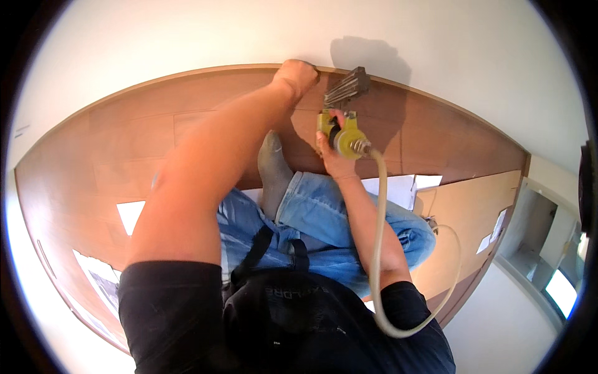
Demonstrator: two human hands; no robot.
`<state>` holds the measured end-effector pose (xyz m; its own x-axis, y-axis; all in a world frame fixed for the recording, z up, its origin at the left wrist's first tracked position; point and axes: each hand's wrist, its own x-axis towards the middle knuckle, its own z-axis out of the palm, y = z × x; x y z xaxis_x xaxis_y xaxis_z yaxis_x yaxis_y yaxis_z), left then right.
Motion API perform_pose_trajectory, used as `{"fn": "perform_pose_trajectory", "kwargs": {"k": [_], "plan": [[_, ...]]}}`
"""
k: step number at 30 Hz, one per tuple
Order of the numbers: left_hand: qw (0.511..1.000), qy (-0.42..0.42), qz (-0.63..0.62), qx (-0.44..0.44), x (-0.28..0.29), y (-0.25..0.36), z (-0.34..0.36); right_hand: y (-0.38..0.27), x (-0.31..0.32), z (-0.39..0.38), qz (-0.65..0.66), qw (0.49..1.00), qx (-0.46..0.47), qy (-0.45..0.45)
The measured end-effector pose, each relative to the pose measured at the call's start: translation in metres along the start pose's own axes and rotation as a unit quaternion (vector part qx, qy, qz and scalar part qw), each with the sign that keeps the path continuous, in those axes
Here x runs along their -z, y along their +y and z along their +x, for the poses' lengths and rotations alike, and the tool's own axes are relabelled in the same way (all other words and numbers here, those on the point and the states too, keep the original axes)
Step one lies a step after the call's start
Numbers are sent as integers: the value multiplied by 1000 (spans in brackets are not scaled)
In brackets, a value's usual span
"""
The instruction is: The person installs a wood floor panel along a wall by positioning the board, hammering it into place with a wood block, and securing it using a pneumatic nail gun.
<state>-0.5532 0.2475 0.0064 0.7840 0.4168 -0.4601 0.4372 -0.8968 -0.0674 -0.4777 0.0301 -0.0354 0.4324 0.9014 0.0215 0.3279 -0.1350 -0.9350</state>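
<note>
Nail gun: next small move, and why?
Probably press the nail gun nose down at the floor-wall edge and fire. The right hand grips its yellow body, its magazine already points at the wall, and the left hand braces at that edge.

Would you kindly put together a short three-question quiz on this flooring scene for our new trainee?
1. True or false: the right hand grips a yellow pneumatic nailer.
2. Where does the left hand rest?
A. on the beige air hose
B. on the wooden floor where it meets the white wall
C. on the denim knee
3. Fill in: the beige air hose runs from the back of the nailer and loops past the person's ______ side.

Key:
1. True.
2. B: it presses on the wooden floor at the edge of the white wall.
3. Right.
</note>
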Motion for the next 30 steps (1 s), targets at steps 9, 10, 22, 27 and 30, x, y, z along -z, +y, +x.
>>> {"fn": "perform_pose_trajectory", "kwargs": {"k": [9, 10, 22, 27, 30], "plan": [[989, 54, -137, -1, -29, -8, 13, 9, -21, 10, -93, 992, 78, 14], [987, 61, -147, -2, -32, -8, 14, 13, -21, 11, -87, 993, 81, 17], [990, 89, -101, -37, -37, -4, 17, 15, -32, 23, -44, 996, 73, 9], [988, 52, -148, -15, -33, -5, 21, 16, -39, 27, -53, 991, 113, 53], [992, 65, -108, -16, -32, -3, 17, 17, -37, 21, -39, 994, 92, 39]]}}
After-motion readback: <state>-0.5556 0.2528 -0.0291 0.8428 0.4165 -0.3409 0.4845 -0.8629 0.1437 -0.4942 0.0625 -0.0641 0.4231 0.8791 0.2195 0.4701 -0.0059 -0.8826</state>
